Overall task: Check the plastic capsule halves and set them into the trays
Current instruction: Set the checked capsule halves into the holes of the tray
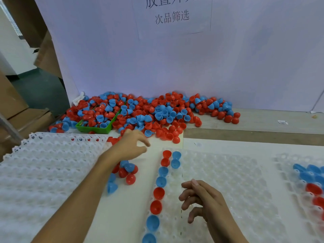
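Note:
A big heap of red and blue capsule halves (157,113) lies against the back wall. My left hand (130,145) reaches toward the heap's near edge, fingers loosely spread, holding nothing that I can see. My right hand (201,199) hovers over the middle white tray (228,181), fingers relaxed and empty. That tray's left column holds several red and blue halves (160,181), and two more blue ones sit in the second column (175,159). A small cluster of loose halves (126,172) lies on the table under my left forearm.
A stack of white trays (43,172) fills the left side. A green bin (98,127) sits buried in the heap. Another white tray (287,165) at the right edge holds blue and red halves. Cardboard boxes (10,102) stand at far left. A paper sign (172,16) hangs on the wall.

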